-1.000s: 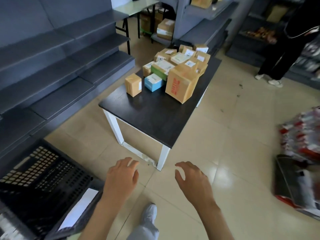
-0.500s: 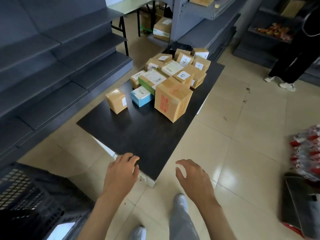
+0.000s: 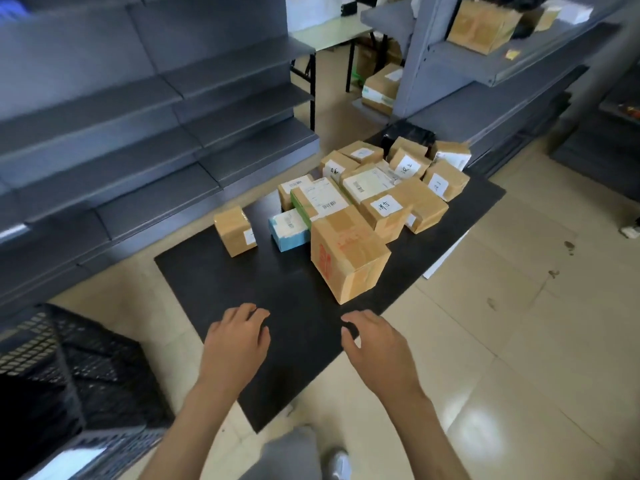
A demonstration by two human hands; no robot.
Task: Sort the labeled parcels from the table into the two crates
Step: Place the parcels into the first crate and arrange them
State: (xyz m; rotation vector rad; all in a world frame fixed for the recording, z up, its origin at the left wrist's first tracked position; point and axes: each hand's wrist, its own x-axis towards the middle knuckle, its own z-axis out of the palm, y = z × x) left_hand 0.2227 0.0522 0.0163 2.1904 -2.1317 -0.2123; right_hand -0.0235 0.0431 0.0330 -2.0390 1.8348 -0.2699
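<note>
parcels (image 3: 363,202): taped cardboard boxes piled mid-frame on the black table (image 3: 214,278), probably stiff and lightish
grab spot: I'd say opposite side faces of the nearest big box (image 3: 348,258)
left hand (image 3: 235,341): empty, fingers loose
right hand (image 3: 375,342): same, hovering at the table's near edge
crate (image 3: 69,368): black mesh, lower left

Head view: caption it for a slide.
Both empty hands, left hand and right hand, hover over the black table before piled parcels.

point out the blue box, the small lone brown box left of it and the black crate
blue box (image 3: 289,233): head view, its top face
small lone brown box (image 3: 232,226): head view, its taped top
black crate (image 3: 69,355): head view, its mesh wall
</note>
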